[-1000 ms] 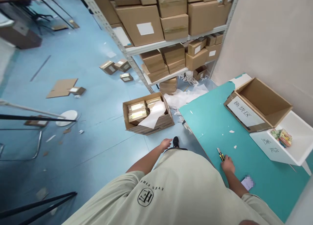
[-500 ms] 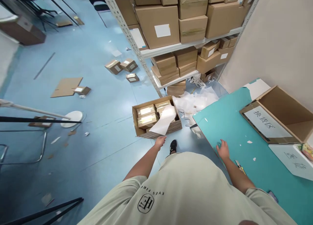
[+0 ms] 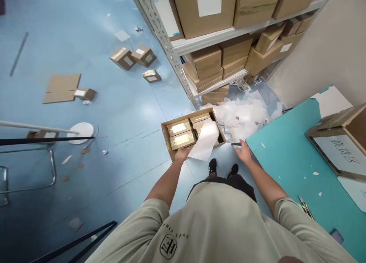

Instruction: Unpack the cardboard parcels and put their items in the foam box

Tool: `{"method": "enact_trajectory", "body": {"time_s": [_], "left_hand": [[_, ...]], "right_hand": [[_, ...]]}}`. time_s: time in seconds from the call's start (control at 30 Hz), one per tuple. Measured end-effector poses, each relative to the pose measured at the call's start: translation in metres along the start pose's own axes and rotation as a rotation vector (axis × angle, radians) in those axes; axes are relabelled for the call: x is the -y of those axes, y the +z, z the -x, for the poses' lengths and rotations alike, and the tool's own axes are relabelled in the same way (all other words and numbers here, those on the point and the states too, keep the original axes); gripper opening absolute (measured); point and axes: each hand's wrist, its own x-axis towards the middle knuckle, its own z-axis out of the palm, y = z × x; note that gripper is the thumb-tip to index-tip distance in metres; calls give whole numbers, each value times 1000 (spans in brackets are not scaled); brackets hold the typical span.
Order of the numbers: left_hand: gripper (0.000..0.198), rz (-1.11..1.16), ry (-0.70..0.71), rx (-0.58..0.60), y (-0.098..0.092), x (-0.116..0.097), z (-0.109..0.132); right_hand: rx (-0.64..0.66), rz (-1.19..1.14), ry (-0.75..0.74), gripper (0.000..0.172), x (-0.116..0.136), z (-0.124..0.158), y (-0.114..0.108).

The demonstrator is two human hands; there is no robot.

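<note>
An open cardboard box (image 3: 166, 137) stands on the floor in front of me, with several small taped cartons (image 3: 183, 139) inside. A sheet of white wrapping foam (image 3: 204, 143) lies over its right part and hangs across the near rim. My left hand (image 3: 182, 154) is at the near rim, left of the foam, its fingers closed over the edge and partly hidden. My right hand (image 3: 243, 152) is apart from the box, beside the corner of the green table (image 3: 286, 160). Its fingers are spread and it holds nothing.
Metal shelving (image 3: 206, 45) with stacked cartons rises beyond the box. White packing sheets (image 3: 243, 114) are heaped between shelf and table. A box cutter (image 3: 305, 207) and a phone (image 3: 336, 235) lie on the table. Small cartons (image 3: 121, 58) and flat cardboard (image 3: 63, 87) lie on the floor at left.
My left hand has moved forward to the box rim. My right hand has left the tabletop and reached forward past the table's edge. The view has shifted closer to the box.
</note>
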Motion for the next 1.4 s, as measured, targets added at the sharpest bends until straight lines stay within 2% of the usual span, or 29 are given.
{"method": "enact_trajectory", "body": {"time_s": [0.1, 0.2, 0.3, 0.5, 0.63, 0.8, 0.9, 0.97, 1.07, 1.17, 1.3, 1.4], "left_hand": [[73, 9, -42, 4, 6, 4, -19], [79, -59, 27, -21, 13, 10, -34], [87, -225, 93, -4, 16, 18, -52], [109, -567, 291, 75, 15, 36, -103], [123, -712, 332, 118, 19, 49, -139], [135, -842, 320, 171, 28, 65, -167], [138, -872, 311, 182, 34, 73, -176], [139, -881, 319, 171, 38, 75, -182], [137, -875, 343, 131, 44, 71, -191], [134, -845, 376, 109, 48, 63, -200], [129, -805, 392, 105, 53, 57, -197], [130, -803, 384, 127, 55, 56, -180]], "right_hand": [[124, 3, -36, 73, 21, -27, 30], [246, 7, 6, 75, 34, -51, 61], [364, 36, 97, 75, 40, -67, 91], [439, 148, 226, 67, 42, -83, 141], [450, 293, 245, 54, 37, -94, 165], [595, 456, 301, 37, 30, -113, 185], [657, 417, 346, 35, 28, -124, 195], [676, 334, 405, 41, 26, -130, 201], [638, 119, 458, 52, 23, -136, 208], [535, -41, 470, 53, 18, -137, 213], [376, 10, 460, 51, 17, -128, 215], [239, 43, 310, 55, 24, -113, 213]]}}
